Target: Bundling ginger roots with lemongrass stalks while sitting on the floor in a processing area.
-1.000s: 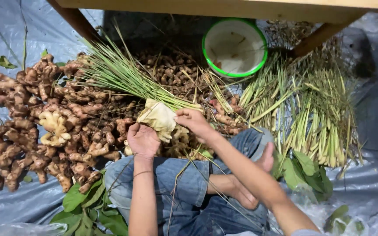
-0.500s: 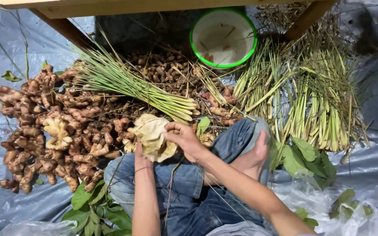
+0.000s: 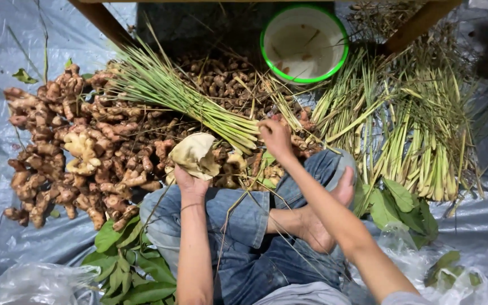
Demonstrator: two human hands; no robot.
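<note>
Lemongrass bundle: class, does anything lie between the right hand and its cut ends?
Nothing visible does. The right hand is already at the cut ends of the lemongrass bundle. The left hand holds a pale, crumpled piece beside it.

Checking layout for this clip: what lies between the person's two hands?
In the head view, the cut ends of the lemongrass bundle and small ginger pieces lie between the left hand, holding a pale dry leaf, and the right hand.

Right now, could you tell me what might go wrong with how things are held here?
The left hand grips only the lower edge of the crumpled pale sheet, so it may slip onto the ginger pile. The right hand works at the lemongrass bundle ends; stalks could slide loose.
</note>
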